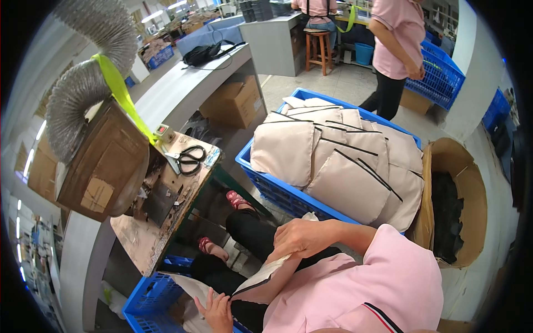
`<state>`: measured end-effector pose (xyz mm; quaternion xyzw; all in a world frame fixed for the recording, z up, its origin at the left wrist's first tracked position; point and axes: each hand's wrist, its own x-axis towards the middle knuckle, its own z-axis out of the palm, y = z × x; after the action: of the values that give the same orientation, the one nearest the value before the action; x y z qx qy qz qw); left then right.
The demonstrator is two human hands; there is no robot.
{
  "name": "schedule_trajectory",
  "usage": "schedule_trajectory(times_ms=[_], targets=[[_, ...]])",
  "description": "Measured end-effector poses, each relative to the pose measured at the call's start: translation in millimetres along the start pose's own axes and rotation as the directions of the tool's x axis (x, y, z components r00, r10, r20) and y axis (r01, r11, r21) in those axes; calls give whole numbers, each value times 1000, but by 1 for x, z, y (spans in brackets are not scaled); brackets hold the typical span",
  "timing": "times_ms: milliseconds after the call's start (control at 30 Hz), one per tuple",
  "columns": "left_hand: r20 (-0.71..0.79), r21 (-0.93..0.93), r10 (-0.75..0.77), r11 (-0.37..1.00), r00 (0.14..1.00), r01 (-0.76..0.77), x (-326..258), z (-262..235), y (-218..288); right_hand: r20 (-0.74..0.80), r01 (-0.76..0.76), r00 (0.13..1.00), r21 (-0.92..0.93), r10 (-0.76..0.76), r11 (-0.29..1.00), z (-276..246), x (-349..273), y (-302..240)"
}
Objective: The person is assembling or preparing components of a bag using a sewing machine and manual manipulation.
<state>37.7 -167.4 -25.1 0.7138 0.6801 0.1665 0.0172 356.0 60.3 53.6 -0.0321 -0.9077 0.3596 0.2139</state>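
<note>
Across my lap lies a beige fabric panel (273,276) with a black edge strip, bent into a fold. My right hand (300,238) is closed around its upper part, and a bit of the panel sticks out beyond the knuckles. Lower down, my left hand (215,312) grips the panel near the black edge, its thumb partly hidden. Under that hand stands a blue crate (145,302) with pale pieces inside. Ahead and to the right, a large blue crate (327,209) is heaped with similar beige panels (347,158), many with black strips.
Left of my knees is a worn workbench (133,236) with black-handled scissors (190,161) and a cardboard-covered machine (105,161) under a flexible duct (75,105). A round-sided cardboard box (472,205) holding black pieces stands right. Beyond the large crate a person in pink (391,47) stands.
</note>
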Motion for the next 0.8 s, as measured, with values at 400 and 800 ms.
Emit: schedule_trajectory(times_ms=[400, 800], targets=[[701, 231, -423, 896, 574, 378, -84, -19, 9, 121, 183, 971, 183, -206, 966, 51, 35, -3], [115, -213, -502, 830, 857, 515, -125, 17, 20, 51, 109, 992, 111, -116, 988, 40, 36, 28]])
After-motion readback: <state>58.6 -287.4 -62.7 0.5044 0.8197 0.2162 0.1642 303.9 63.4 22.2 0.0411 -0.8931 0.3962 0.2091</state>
